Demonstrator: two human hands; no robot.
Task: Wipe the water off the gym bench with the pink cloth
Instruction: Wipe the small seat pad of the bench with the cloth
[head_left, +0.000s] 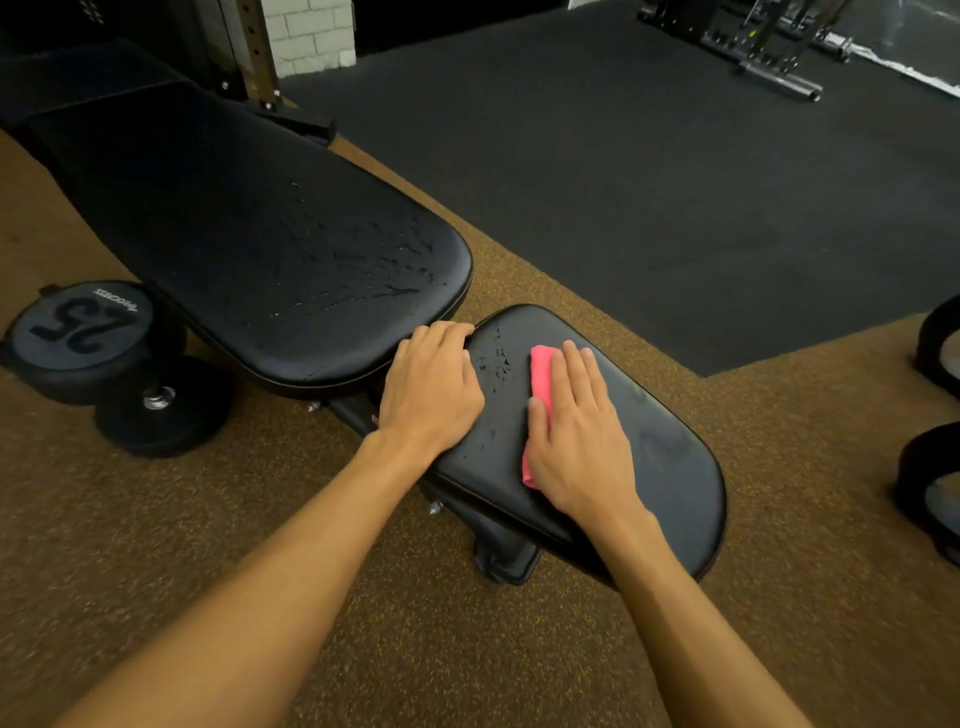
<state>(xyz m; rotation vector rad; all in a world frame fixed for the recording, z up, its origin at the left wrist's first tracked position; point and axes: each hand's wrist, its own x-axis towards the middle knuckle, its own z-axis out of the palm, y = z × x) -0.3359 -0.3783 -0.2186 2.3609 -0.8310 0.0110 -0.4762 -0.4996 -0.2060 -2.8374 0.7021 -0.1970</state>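
Note:
The black gym bench has a long back pad (249, 228) and a shorter seat pad (670, 457) nearer to me. Water droplets (363, 260) cover the near end of the back pad, and more droplets (493, 364) sit on the seat pad's left part. My right hand (576, 431) lies flat on the folded pink cloth (543, 371), pressing it onto the seat pad just right of the droplets. Most of the cloth is hidden under my palm. My left hand (428, 384) rests on the seat pad's far left corner, fingers curled over the edge.
A 25 dumbbell (83, 332) lies on the brown rubber floor left of the bench. Black mat flooring (675, 182) stretches beyond. A rack upright (254, 52) stands behind the bench, and dark round equipment (935, 415) sits at the right edge.

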